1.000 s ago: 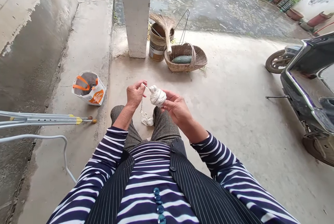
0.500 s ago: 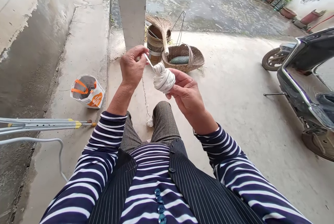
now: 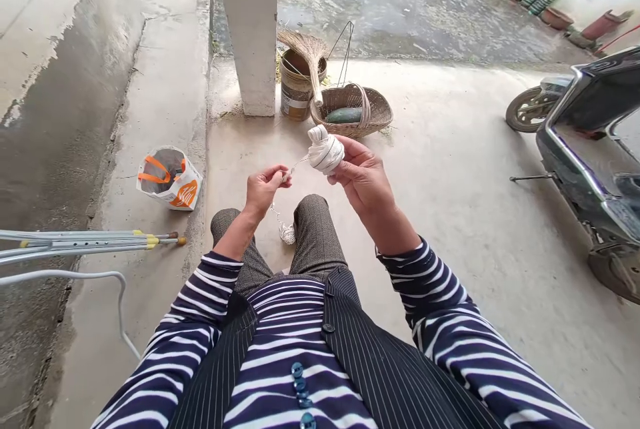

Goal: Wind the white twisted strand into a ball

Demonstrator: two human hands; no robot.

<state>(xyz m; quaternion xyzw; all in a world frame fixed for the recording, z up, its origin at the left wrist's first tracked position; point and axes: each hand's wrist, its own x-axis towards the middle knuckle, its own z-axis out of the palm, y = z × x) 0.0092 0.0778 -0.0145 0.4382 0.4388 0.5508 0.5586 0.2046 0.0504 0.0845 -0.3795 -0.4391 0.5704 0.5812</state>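
Note:
A white wound ball of cord [image 3: 326, 152], marked with a few dark lines, sits in the fingertips of my right hand [image 3: 365, 179], thumb at its near side. A thin strand of cord [image 3: 300, 162] runs from the ball to my left hand [image 3: 265, 188], whose thumb and fingers pinch it a little lower and to the left. Below that hand the cord trails down in kinks to a second, loose white bundle of cord [image 3: 287, 234] between my knees.
Ahead stand a pillar [image 3: 253, 29], a bucket [image 3: 296, 92] with a straw broom [image 3: 315, 59] on it, and a wicker basket [image 3: 377, 109] holding a green gourd [image 3: 344, 115]. A white and orange bag [image 3: 186, 192] and crutches [image 3: 100, 240] are at left; a scooter [image 3: 575, 142] stands right.
My left hand has come down and toward me, from above the ball's left side to below it, still pinching the cord. The right hand with the ball has shifted slightly right.

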